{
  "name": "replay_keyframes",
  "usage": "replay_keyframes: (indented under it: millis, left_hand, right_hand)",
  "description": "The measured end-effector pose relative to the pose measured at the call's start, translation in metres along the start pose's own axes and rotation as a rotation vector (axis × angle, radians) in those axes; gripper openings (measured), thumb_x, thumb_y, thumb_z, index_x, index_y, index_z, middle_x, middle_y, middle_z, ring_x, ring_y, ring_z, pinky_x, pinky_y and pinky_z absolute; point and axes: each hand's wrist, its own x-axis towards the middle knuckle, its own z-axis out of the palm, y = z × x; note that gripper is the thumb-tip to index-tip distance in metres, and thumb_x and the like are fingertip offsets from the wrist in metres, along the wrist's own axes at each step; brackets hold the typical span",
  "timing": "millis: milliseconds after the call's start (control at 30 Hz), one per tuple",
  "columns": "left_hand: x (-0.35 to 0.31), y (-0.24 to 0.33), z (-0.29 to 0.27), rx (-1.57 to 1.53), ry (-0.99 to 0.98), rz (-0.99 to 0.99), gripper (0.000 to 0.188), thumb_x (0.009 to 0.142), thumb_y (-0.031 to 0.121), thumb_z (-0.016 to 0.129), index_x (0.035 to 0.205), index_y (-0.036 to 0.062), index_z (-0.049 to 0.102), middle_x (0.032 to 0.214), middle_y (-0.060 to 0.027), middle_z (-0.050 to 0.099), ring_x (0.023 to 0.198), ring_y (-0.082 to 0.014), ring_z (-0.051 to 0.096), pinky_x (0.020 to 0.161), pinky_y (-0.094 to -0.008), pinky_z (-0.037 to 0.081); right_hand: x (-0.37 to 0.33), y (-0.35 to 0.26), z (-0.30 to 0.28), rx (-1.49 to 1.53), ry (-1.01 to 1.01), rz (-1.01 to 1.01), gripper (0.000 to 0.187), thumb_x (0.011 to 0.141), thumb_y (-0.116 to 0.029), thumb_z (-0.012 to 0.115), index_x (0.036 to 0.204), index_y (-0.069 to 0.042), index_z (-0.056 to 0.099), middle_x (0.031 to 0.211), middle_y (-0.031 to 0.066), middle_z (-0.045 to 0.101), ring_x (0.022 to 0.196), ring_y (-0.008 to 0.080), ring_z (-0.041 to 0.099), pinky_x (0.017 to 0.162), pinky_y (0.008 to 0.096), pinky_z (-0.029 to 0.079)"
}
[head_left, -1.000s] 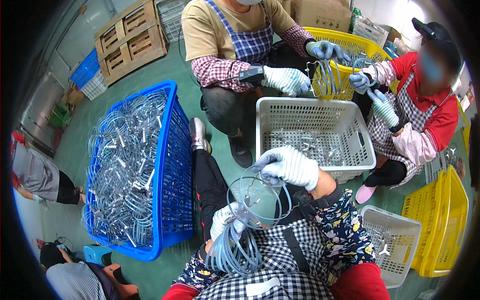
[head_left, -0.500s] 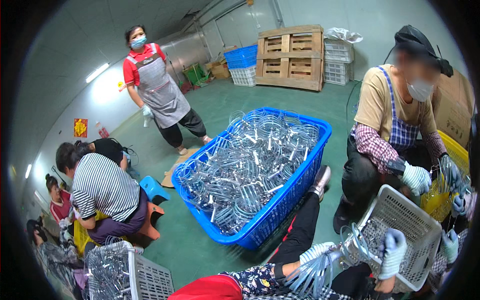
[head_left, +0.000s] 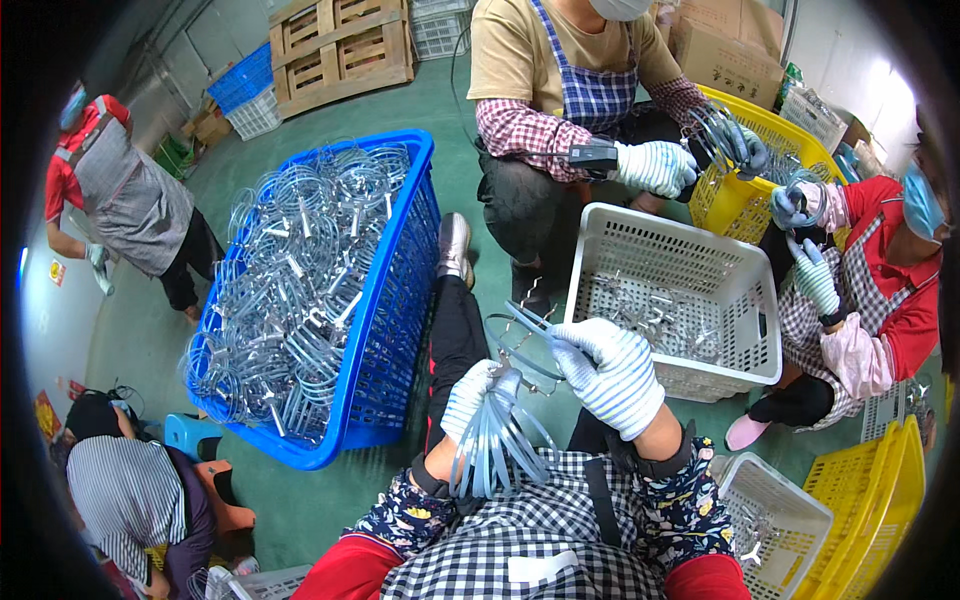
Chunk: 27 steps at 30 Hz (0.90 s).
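Note:
Above my lap, my left hand is closed round a bunch of thin bluish metal hoops, which fan downward from the fingers. My right hand, just to its right, pinches one or more metal hoops that arch between the two hands. A small twisted metal piece shows beside these hoops; what holds it is hidden. Both hands wear striped white gloves. Just beyond my right hand stands a light grey basket with small metal parts inside.
Left of my outstretched leg stands a big blue basket heaped with hoops. Co-workers sit ahead and at right, near a yellow basket; others are at left. A white basket and stacked yellow baskets stand by my right side.
My view has turned right and down. My right hand has come from over the grey basket to my left hand, where it now pinches metal hoops. The left still grips its bunch.

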Motion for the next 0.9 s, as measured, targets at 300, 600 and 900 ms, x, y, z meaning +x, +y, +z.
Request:
replay_keyframes:
  millis: [300,600,900]
  left_hand:
    - [-0.008,-0.012,-0.014,0.232,0.024,0.036,0.014,0.092,0.014,0.048,0.098,0.0035,0.055,0.088,-0.0032,0.057,0.075,-0.0080,0.055,0.064,-0.0195,0.046]
    - [-0.004,-0.011,-0.002,0.208,0.099,-0.025,0.017,0.091,0.021,0.052,0.090,0.0053,0.057,0.079,-0.0035,0.059,0.068,-0.0076,0.054,0.059,-0.0194,0.044]
    - [-0.015,0.006,0.039,0.473,0.175,-0.069,0.020,0.086,0.019,0.060,0.071,0.0054,0.057,0.071,-0.0050,0.058,0.066,-0.0126,0.055,0.064,-0.0232,0.046]
  right_hand:
    - [-0.013,-0.004,0.005,-0.014,0.014,-0.034,0.012,0.076,-0.009,0.064,0.088,-0.006,0.065,0.074,0.0116,0.062,0.065,0.0272,0.060,0.058,0.0330,0.048]
    - [-0.016,0.002,0.007,-0.037,0.112,-0.074,0.013,0.077,-0.008,0.064,0.090,-0.007,0.065,0.078,0.0122,0.063,0.067,0.0267,0.061,0.060,0.0320,0.049]
    - [-0.040,0.024,-0.010,0.157,-0.066,0.196,0.049,0.071,-0.016,0.072,0.116,-0.006,0.054,0.076,0.0056,0.063,0.063,0.0156,0.060,0.056,0.0277,0.048]
